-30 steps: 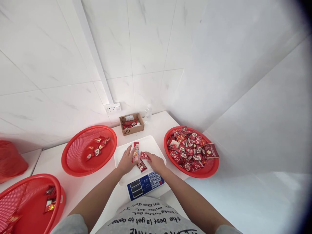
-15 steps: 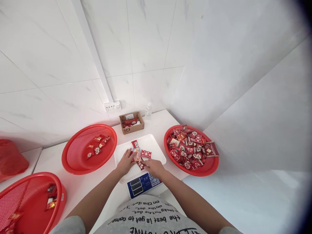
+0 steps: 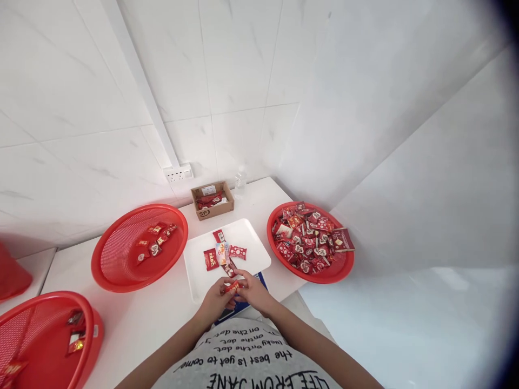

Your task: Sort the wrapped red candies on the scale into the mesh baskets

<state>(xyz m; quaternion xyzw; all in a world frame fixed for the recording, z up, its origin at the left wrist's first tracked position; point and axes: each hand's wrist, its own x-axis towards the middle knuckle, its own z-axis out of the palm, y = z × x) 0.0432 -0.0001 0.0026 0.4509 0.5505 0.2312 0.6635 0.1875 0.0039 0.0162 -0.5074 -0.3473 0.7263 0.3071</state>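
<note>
Near the front edge of the white scale tray (image 3: pixel 252 242), my left hand (image 3: pixel 215 299) and my right hand (image 3: pixel 254 292) meet. Between their fingertips they pinch a small red candy packet (image 3: pixel 232 287). Just beyond, on the tray, several red wrapped packets (image 3: pixel 238 252) lie around a pale, colourful packet (image 3: pixel 222 253). One dark red packet (image 3: pixel 229 268) points towards my hands. My hands and forearms cover much of the blue scale panel (image 3: pixel 242 314).
A red basket (image 3: pixel 349 270) heaped with wrapped sweets stands right. Two more red baskets, one behind (image 3: pixel 121 265) and one nearer (image 3: pixel 92 356), hold a few packets at left. A small cardboard box (image 3: pixel 217 212) and a clear bottle (image 3: pixel 240 178) stand at the back.
Both hands have drawn back from the middle of the tray towards my body and now hold a red candy packet together. A red packet at the left of the group has come into view.
</note>
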